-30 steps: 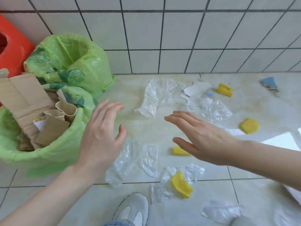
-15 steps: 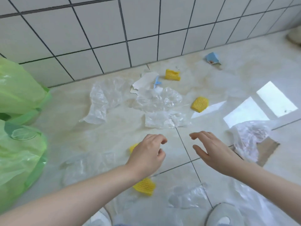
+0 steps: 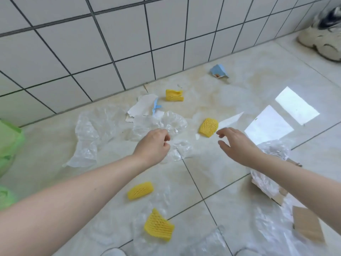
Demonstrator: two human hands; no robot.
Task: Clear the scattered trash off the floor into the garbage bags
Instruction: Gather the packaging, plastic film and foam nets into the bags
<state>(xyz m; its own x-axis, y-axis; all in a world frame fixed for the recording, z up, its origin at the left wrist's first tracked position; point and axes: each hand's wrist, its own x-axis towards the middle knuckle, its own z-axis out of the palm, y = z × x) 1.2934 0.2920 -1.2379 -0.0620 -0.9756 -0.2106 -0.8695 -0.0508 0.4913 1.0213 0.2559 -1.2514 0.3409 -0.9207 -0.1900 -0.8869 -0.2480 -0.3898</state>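
Clear plastic film (image 3: 177, 148) is being approached by curled left hand (image 3: 154, 145); right hand (image 3: 234, 143) is spread, empty. Risk: thin film slipping, tearing.

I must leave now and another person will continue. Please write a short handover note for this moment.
Left hand: fingers curled over a clear plastic sheet, grip not certain.
Right hand: open, empty, reaching toward a yellow foam net.
Green garbage bags sit at the left edge.
Left to do: four yellow nets, clear plastic, white paper and a blue scrap still lie on the floor.
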